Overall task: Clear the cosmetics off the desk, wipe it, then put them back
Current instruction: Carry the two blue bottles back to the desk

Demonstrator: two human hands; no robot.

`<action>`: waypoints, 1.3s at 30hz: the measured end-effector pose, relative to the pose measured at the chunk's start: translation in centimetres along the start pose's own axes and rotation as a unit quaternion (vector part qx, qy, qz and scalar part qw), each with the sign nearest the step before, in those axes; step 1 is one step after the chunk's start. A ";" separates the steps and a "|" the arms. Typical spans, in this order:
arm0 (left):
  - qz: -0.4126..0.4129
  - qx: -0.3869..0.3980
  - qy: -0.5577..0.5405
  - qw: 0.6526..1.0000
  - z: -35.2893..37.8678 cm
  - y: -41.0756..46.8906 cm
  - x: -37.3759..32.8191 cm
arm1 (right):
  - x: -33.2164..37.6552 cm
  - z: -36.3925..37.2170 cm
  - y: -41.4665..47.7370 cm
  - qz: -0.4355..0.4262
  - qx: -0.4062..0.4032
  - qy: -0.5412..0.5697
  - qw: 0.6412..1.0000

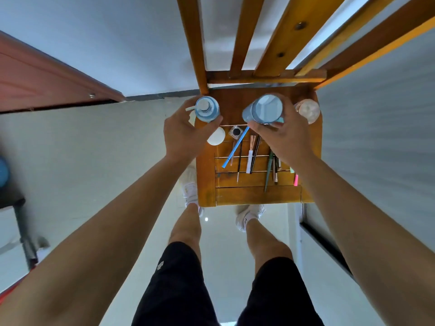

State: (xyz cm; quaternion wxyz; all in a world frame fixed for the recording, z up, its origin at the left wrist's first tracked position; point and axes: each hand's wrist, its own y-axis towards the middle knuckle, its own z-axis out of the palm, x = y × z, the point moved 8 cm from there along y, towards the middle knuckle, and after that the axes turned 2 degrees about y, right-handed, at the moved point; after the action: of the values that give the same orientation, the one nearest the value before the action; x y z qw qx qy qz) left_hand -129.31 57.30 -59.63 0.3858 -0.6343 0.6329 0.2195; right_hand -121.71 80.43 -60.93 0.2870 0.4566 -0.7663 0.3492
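I look straight down at a wooden chair seat that holds the cosmetics. My left hand grips a blue pump bottle above the seat's far left corner. My right hand grips a larger light-blue bottle with a flat cap, tilted a little. On the slats lie several brushes and pencils, among them a blue-handled brush and a rose-gold brush. A small dark square pot, a white round compact and a clear pinkish jar also rest there.
The chair's slatted backrest rises at the far side. My legs and white shoes stand at the seat's near edge on a pale tiled floor. A reddish door is at left, a dark stand at far left.
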 end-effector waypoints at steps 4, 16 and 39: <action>0.021 -0.032 -0.010 0.999 -6.2 -2.8 -4.9 | 5.9 -4.4 -3.5 -0.030 -0.037 0.027 0.999; 0.026 -0.331 0.067 0.941 -34.6 -23.5 -22.2 | 37.4 -12.2 -13.4 -0.328 0.114 0.116 0.930; -0.195 -0.624 0.016 0.757 -64.9 -77.3 5.2 | 61.3 26.4 -65.8 -0.499 0.492 0.030 0.713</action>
State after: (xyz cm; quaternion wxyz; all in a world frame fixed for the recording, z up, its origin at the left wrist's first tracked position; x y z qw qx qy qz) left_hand -67.29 -3.46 -7.93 -0.0717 -0.8474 0.2247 0.4756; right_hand -91.35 6.43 -12.09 0.1778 0.8384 -0.1381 0.4964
